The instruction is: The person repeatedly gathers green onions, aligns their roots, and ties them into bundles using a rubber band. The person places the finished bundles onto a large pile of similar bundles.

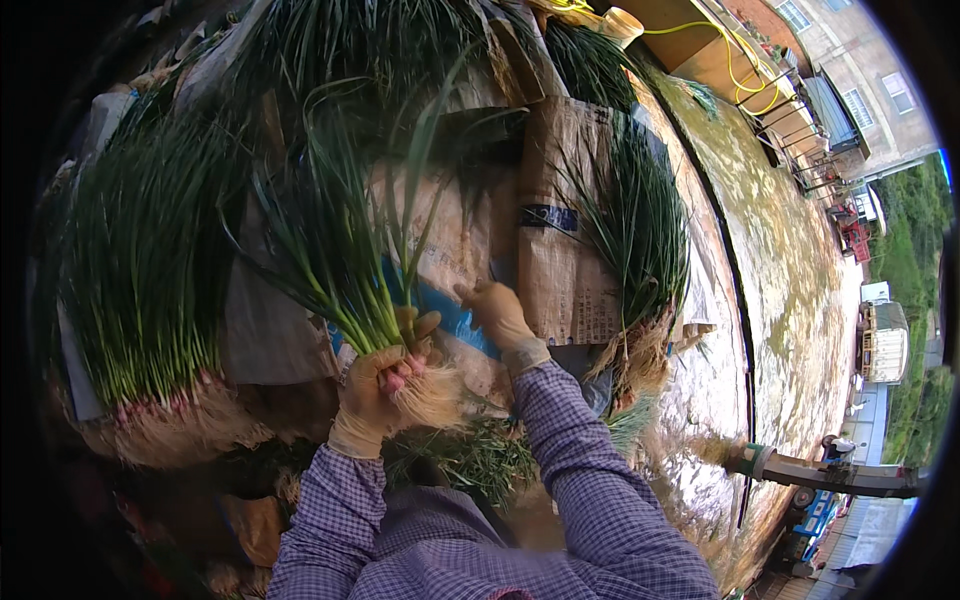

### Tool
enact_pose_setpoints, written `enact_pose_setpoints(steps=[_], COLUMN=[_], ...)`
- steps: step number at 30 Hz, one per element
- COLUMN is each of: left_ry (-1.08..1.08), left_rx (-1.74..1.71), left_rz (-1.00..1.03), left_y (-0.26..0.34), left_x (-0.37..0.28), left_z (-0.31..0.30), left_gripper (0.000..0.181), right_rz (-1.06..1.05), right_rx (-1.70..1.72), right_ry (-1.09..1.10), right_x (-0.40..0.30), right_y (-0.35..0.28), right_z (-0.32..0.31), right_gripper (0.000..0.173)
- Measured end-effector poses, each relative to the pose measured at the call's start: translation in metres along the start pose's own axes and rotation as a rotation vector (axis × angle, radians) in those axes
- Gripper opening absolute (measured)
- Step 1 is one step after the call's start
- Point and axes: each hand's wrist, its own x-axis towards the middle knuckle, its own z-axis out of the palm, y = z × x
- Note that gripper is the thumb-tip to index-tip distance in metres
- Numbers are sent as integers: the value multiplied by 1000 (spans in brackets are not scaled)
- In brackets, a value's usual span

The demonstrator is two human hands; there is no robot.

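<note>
My left hand [375, 394], in a thin pale glove, grips a bunch of green onions [367, 300] near the base. Pinkish bulbs and pale, stringy roots [435, 397] stick out to the right of this fist, and the long leaves fan out away from me. My right hand [499, 315], gloved alike, hovers right of the bunch, apart from its stems. Its fingers are bent and partly hidden, so whether they pinch something is unclear. Beneath both hands lie woven sacks [450, 225] with printed writing and a blue band.
On the left, many green onions [150, 262] lie side by side, roots towards me. A smaller pile [637, 217] rests at right on a brown sack [566, 285]. More leaves [360, 45] cover the far side. Cut greens [480, 454] lie below. Wet concrete [787, 262] stretches right, past a post [825, 474].
</note>
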Motion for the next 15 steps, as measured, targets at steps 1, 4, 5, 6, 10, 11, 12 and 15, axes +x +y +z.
enact_pose_setpoints(steps=[1, 4, 5, 6, 10, 11, 12, 15], left_ry=[-5, 75, 76, 27, 121, 131, 133, 139], left_rx=[-42, 3, 26, 52, 117, 106, 109, -61], left_rz=[-18, -89, -153, -159, -77, -73, -66, -388], left_y=[-1, -20, -20, -21, -11, -11, -14, -24], left_x=[5, 12, 6, 4, -13, -10, -3, 16], left_z=[-5, -51, -48, -39, -26, -26, -30, -29], left_gripper=[30, 39, 41, 40, 33, 32, 24, 17], right_rz=[-101, -100, -108, -115, -143, -153, -227, -497], right_rx=[24, -33, -46, -61, 408, 388, 334, 228], right_ry=[307, 487, 517, 548, -23, -119, -146, -175], right_x=[16, 88, 106, 115, -1, -36, -72, -98], right_y=[-4, 13, 26, 34, 0, 6, 7, 77], right_z=[-6, 13, 26, 32, 22, 22, 27, 76], right_gripper=[49, 41, 40, 38, 29, 30, 29, 33])
